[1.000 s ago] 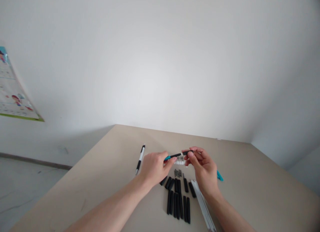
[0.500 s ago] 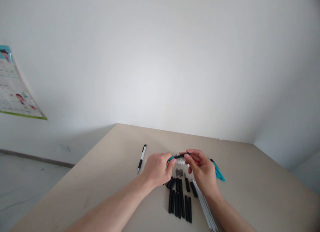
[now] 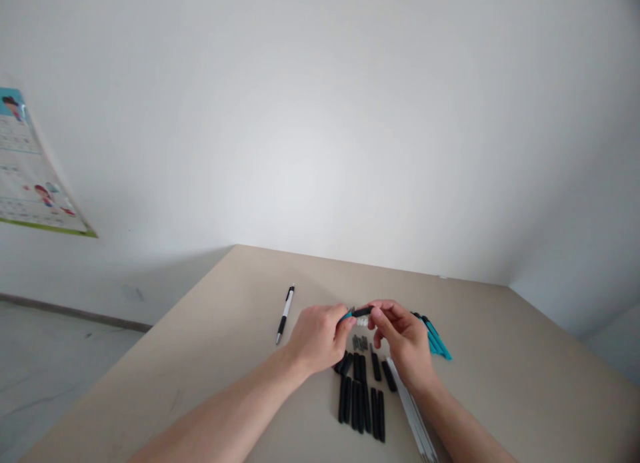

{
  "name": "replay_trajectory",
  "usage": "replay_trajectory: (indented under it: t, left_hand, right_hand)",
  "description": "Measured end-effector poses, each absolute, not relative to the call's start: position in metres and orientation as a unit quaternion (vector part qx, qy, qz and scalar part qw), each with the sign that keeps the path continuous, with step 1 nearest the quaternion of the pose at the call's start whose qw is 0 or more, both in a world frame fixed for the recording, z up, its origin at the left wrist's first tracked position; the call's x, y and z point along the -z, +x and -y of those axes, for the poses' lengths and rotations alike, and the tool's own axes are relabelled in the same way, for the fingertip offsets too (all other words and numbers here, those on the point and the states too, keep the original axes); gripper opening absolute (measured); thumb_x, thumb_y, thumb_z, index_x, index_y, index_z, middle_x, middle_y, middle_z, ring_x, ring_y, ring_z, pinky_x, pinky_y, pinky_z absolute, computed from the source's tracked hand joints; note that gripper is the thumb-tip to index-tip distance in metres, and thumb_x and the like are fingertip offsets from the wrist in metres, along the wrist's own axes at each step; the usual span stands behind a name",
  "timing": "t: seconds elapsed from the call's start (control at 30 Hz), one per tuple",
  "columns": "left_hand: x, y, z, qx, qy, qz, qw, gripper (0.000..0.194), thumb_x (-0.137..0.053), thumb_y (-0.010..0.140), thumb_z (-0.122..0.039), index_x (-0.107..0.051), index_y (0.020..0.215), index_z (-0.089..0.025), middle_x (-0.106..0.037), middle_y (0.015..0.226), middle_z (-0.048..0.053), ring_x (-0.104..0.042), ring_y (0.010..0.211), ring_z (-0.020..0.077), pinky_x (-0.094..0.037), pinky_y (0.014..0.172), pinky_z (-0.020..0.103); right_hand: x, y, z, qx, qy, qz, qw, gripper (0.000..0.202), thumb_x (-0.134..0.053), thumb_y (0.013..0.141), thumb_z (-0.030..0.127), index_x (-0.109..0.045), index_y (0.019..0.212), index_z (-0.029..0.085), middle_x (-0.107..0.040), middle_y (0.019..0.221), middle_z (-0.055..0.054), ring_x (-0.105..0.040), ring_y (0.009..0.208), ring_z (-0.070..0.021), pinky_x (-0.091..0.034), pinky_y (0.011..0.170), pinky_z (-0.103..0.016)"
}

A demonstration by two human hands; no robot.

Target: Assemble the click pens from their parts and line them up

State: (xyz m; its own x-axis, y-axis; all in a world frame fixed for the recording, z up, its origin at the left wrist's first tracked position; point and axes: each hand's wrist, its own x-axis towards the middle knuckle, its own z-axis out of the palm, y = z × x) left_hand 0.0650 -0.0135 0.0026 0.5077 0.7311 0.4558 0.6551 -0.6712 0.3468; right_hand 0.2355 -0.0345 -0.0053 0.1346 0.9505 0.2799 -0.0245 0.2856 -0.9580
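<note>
Standing behind it all, the wall [image 3: 310,130]: big and pale.
Table [image 3: 150,383]: tan, right by the wall.
Poster [image 3: 30,176]: on the wall far to the left, with little drawn people.
Left hand [image 3: 317,336]: closed, with the thumb and finger pinching the blue end of the pen piece.
Right hand [image 3: 407,340]: fingertips closed on the black end of it.
White sticks [image 3: 413,413]: in a bunch, partly under the right arm.
Blue sticks [image 3: 437,343]: lying just past the right hand, with some black at their far ends.
White and black pen [image 3: 285,314]: alone, to the left of the left hand.
Pen piece [image 3: 363,311]: up between the two hands; I see its black middle, but fingers hide the ends.
Black tubes [image 3: 361,404]: in rough rows, nearer than the hands.
Little gray parts [image 3: 360,344]: a small pile just past the tubes.
White bits [image 3: 362,322]: showing between the hands, partly hidden.
</note>
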Motion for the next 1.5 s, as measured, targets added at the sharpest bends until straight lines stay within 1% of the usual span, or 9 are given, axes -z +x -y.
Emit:
replay_trajectory:
  t: [0.23,0.57,0.7,0.83,0.93,1.03,1.13,1.3,1.5]
  left_hand:
    - [0.002,0.066,0.012,-0.326,0.866,-0.365,0.100,0.024,-0.041,0.093,-0.022,-0.051,0.072,-0.019,-0.061,0.066,0.001,-0.055,0.059,0.0144,-0.028,0.054,0.026]
    - [0.002,0.066,0.015,-0.338,0.867,-0.348,0.113,0.019,-0.043,0.092,-0.019,-0.057,0.079,-0.019,-0.063,0.067,0.001,-0.057,0.060,0.0142,-0.030,0.054,0.025]
    - [0.000,0.064,0.015,-0.305,0.865,-0.391,0.080,0.024,-0.044,0.092,-0.026,-0.056,0.073,-0.020,-0.062,0.064,0.001,-0.057,0.059,0.0153,-0.028,0.053,0.026]
    - [-0.002,0.064,0.012,-0.275,0.847,-0.451,0.056,0.038,-0.041,0.094,-0.042,-0.055,0.067,-0.019,-0.060,0.058,0.001,-0.056,0.055,0.0162,-0.025,0.051,0.026]
    - [-0.002,0.064,0.009,-0.259,0.838,-0.478,0.047,0.043,-0.037,0.096,-0.044,-0.057,0.067,-0.019,-0.060,0.057,0.002,-0.058,0.056,0.0172,-0.027,0.051,0.026]
    - [-0.001,0.063,0.008,-0.248,0.834,-0.491,0.048,0.037,-0.034,0.097,-0.042,-0.061,0.082,-0.021,-0.062,0.060,0.002,-0.061,0.059,0.0184,-0.030,0.052,0.025]
    - [-0.001,0.063,0.007,-0.237,0.834,-0.496,0.054,0.033,-0.030,0.099,-0.038,-0.059,0.096,-0.023,-0.066,0.066,0.001,-0.064,0.064,0.0189,-0.034,0.054,0.025]
    - [-0.004,0.065,0.008,-0.198,0.841,-0.500,0.050,0.034,-0.029,0.099,-0.036,-0.059,0.092,-0.022,-0.069,0.072,0.003,-0.066,0.069,0.0199,-0.036,0.056,0.025]
    - [-0.006,0.067,0.010,-0.178,0.845,-0.501,0.048,0.032,-0.031,0.098,-0.035,-0.060,0.091,-0.023,-0.069,0.073,0.003,-0.066,0.069,0.0212,-0.035,0.055,0.025]
  right_hand:
    - [0.006,0.237,0.034,-0.424,-0.433,0.530,0.594,0.029,-0.070,0.076,0.044,-0.066,0.083,0.016,-0.060,0.070,-0.004,-0.049,0.055,-0.0109,-0.043,0.039,-0.018]
    - [0.007,0.239,0.033,-0.408,-0.454,0.562,0.558,0.035,-0.067,0.076,0.048,-0.067,0.086,0.014,-0.060,0.066,-0.003,-0.045,0.050,-0.0096,-0.040,0.039,-0.019]
    - [0.004,0.243,0.032,-0.365,-0.497,0.597,0.514,0.038,-0.064,0.078,0.050,-0.067,0.088,0.014,-0.064,0.070,-0.005,-0.048,0.050,-0.0106,-0.037,0.040,-0.020]
    - [0.001,0.260,0.026,-0.258,-0.548,0.601,0.521,0.039,-0.054,0.083,0.050,-0.068,0.089,0.015,-0.069,0.076,-0.007,-0.059,0.060,-0.0158,-0.043,0.049,-0.023]
    - [0.003,0.278,0.019,-0.125,-0.622,0.597,0.491,0.032,-0.054,0.081,0.044,-0.069,0.088,0.017,-0.070,0.072,-0.006,-0.060,0.060,-0.0180,-0.045,0.055,-0.027]
    - [0.009,0.289,0.013,-0.052,-0.665,0.624,0.408,0.022,-0.056,0.078,0.034,-0.071,0.083,0.020,-0.071,0.069,-0.005,-0.060,0.056,-0.0189,-0.046,0.057,-0.030]
    - [0.015,0.289,0.010,-0.046,-0.656,0.656,0.371,0.018,-0.055,0.078,0.028,-0.072,0.082,0.023,-0.073,0.077,-0.005,-0.065,0.066,-0.0209,-0.048,0.064,-0.032]
    - [0.017,0.282,0.007,-0.065,-0.604,0.712,0.351,0.022,-0.051,0.081,0.024,-0.073,0.084,0.024,-0.073,0.086,-0.004,-0.066,0.081,-0.0208,-0.048,0.075,-0.031]
    - [0.014,0.281,0.002,-0.057,-0.588,0.755,0.285,0.027,-0.048,0.081,0.015,-0.073,0.083,0.025,-0.070,0.086,-0.003,-0.063,0.084,-0.0202,-0.045,0.075,-0.029]
